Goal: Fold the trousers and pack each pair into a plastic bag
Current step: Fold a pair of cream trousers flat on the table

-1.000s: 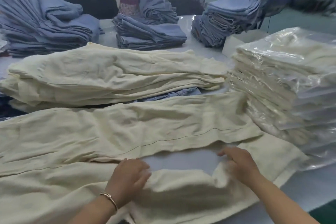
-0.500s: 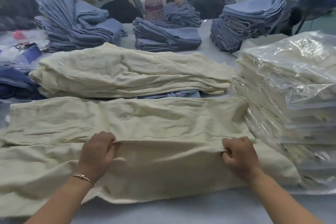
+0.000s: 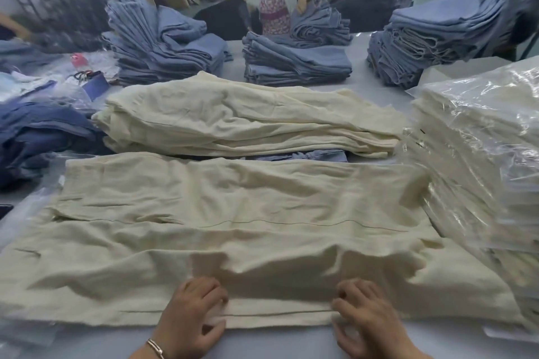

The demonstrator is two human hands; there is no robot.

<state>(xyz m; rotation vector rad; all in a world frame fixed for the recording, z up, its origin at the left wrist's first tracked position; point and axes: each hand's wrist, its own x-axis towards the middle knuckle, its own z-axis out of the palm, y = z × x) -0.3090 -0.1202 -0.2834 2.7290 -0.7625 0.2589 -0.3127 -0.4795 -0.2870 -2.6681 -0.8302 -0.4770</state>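
A good part of the job looks done: to the right of the right hand [image 3: 368, 318] rises a tall stack of bagged trousers [image 3: 478, 160], cream cloth sealed in glossy, crinkled clear plastic that catches the light. Much is left, judging by the heap of unbagged cream trousers [image 3: 245, 119] lying well beyond both hands, loose and only roughly laid. The pair in hand, the cream trousers [image 3: 233, 213], lies spread flat across the pale table [image 3: 291, 341] directly in front of the hands, its near hem touching them; it seems to be at the lengthwise fold, not yet folded short or bagged. The left hand [image 3: 196, 315], a thin bracelet at its wrist, pinches the near edge with curled fingers, and the right hand grips the same edge just to its right, fingers bent over the cloth. The fabric looks soft, matte and limp, rumpled into shallow ridges, with a thin dark seam line running along its length.
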